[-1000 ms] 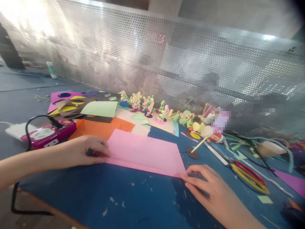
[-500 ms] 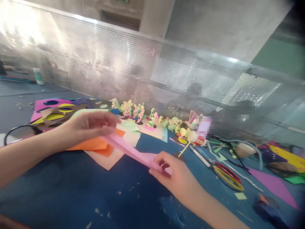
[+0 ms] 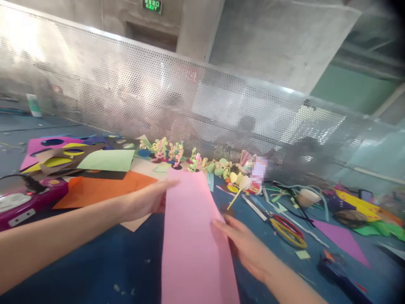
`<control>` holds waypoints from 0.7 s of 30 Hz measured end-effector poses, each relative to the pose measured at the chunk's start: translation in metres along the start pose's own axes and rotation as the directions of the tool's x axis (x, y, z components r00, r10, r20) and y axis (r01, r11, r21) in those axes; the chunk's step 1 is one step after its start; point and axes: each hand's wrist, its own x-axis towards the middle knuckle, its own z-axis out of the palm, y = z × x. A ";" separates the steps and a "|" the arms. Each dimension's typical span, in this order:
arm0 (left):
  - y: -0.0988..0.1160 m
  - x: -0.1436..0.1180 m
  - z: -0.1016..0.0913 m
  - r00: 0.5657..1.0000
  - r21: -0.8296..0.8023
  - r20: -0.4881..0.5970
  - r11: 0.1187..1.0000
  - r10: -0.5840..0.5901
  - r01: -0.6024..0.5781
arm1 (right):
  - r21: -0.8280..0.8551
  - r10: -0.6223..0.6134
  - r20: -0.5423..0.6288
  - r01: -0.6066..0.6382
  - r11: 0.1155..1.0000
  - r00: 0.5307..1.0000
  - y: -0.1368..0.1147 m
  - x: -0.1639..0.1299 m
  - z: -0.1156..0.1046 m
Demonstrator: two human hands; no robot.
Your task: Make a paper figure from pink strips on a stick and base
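A long strip of pink paper (image 3: pixel 193 236) stands upright between my hands, its broad face toward me. My left hand (image 3: pixel 155 198) grips the strip's left edge near the top, with some fingers hidden behind it. On the right edge, lower down, my right hand (image 3: pixel 237 236) pinches the paper with the thumb in front and the other fingers behind. Beyond the left wrist lie orange paper (image 3: pixel 104 190) and a pale green sheet (image 3: pixel 109 160). Small paper flower figures (image 3: pixel 175 154) stand behind the top of the strip.
Scissors (image 3: pixel 289 230) with red and yellow handles lie at right, near a purple paper piece (image 3: pixel 341 240) and a dark blue tool (image 3: pixel 341 278). A magenta power strip (image 3: pixel 41 202) sits at left. A perforated metal panel (image 3: pixel 126 80) closes off the table's far side.
The pink paper has turned from nearly edge-on to showing its broad face. My left hand has moved right and down, closer to my right hand. The view has tilted up slightly.
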 end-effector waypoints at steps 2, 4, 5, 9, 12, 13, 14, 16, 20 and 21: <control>-0.010 0.001 0.011 0.996 -0.236 0.017 0.967 -0.091 0.092 | -0.034 0.052 0.078 -0.050 0.998 0.996 0.004 -0.001 -0.002; -0.019 0.002 0.017 0.990 -0.334 0.011 0.932 -0.143 0.139 | -0.057 0.057 0.106 -0.052 0.997 0.993 0.003 -0.001 -0.004; -0.023 0.002 0.018 0.988 -0.359 0.012 0.922 -0.151 0.146 | -0.055 0.039 0.095 -0.034 0.998 0.995 0.002 0.001 -0.005; -0.029 0.001 0.020 0.988 -0.392 0.075 0.906 -0.138 0.157 | -0.031 -0.092 0.000 0.092 0.995 0.996 -0.001 0.017 -0.010; -0.029 -0.001 0.021 0.986 -0.351 0.089 0.922 -0.140 0.163 | -0.100 -0.160 -0.093 0.151 0.983 0.983 0.001 0.032 -0.014; -0.029 -0.002 0.021 0.987 -0.338 0.084 0.928 -0.140 0.161 | -0.134 -0.175 -0.121 0.158 0.978 0.977 0.002 0.036 -0.014; -0.029 -0.002 0.021 0.987 -0.326 0.078 0.932 -0.141 0.159 | -0.167 -0.190 -0.145 0.165 0.972 0.971 0.003 0.038 -0.015; -0.029 -0.003 0.021 0.988 -0.303 0.053 0.941 -0.143 0.153 | -0.213 -0.222 -0.177 0.183 0.960 0.959 0.004 0.041 -0.015; -0.030 -0.003 0.019 0.987 -0.235 -0.073 0.965 -0.141 0.120 | -0.143 -0.187 -0.110 0.171 0.975 0.976 0.006 0.037 -0.015; -0.031 -0.003 0.018 0.984 -0.224 -0.117 0.969 -0.135 0.106 | -0.124 -0.162 -0.053 0.155 0.980 0.985 0.006 0.035 -0.016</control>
